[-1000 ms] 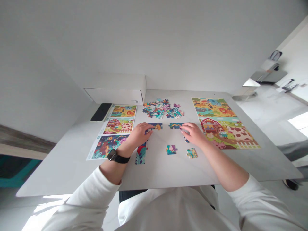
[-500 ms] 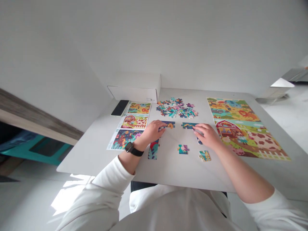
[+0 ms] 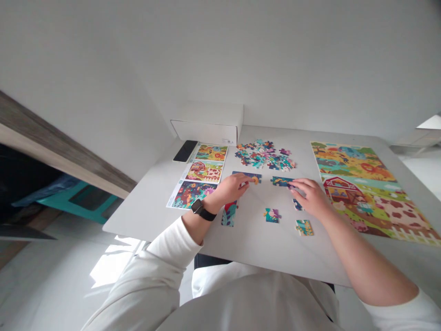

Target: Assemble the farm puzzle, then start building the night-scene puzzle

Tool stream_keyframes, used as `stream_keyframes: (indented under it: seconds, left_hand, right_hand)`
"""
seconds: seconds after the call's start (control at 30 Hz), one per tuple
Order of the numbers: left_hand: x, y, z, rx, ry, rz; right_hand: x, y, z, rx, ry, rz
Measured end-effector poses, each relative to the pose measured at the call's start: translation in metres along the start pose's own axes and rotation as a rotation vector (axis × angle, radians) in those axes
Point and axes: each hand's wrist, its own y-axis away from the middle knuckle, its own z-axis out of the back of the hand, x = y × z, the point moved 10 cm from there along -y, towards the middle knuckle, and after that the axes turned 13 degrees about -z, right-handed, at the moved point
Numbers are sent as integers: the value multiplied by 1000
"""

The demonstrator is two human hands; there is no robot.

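Observation:
My left hand [image 3: 231, 189] reaches over a dark blue puzzle strip [image 3: 246, 174], its index finger stretched out to an orange shape at the strip's right end. The other fingers are partly curled. Across a small gap lies a second blue strip [image 3: 281, 181]. At that strip's right end my right hand [image 3: 312, 196] closes thumb and fingers round a purplish puzzle piece, mostly hidden. Partly under this hand is a small dark piece [image 3: 297, 205]. Nearer me are a red and teal joined section [image 3: 228, 215], a teal and purple piece [image 3: 272, 215] and a yellow-teal piece [image 3: 305, 227].
A heap of loose puzzle pieces [image 3: 263, 155] lies toward the wall. Two finished puzzles, a safari and a farm [image 3: 372, 195], cover the right side. On the left are a picture sheet [image 3: 198, 177], a phone [image 3: 185, 151] and a white box [image 3: 206, 131].
The view has swung left, so everything on the table appears further right. My left index finger now points out along the strip. My right hand stays at the second strip's end.

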Motion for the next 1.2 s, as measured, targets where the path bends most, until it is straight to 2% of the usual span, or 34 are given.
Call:
stream_keyframes:
  seconds: [0.2,0.43,0.53,0.67,0.87,1.03,1.2]
  left_hand:
    - [1,0,-2,9,22,-10]
    - [5,1,-2,5,16,7]
    - [7,2,-1,-6,42,19]
    - [8,2,0,-11,43,24]
    - [6,1,0,1,37,21]
    - [7,2,0,9,50,29]
    - [8,2,-2,28,53,59]
  right_hand:
    - [15,-6,29,-39,6,-8]
    - [28,-16,38,193,125,40]
    - [23,-28,39,239,191,42]
    - [-9,-55,28,269,272,-25]
    - [-68,-93,-1,284,402,-246]
    - [-78,-111,-17,300,466,-370]
    - [-80,-124,-27,252,458,-436]
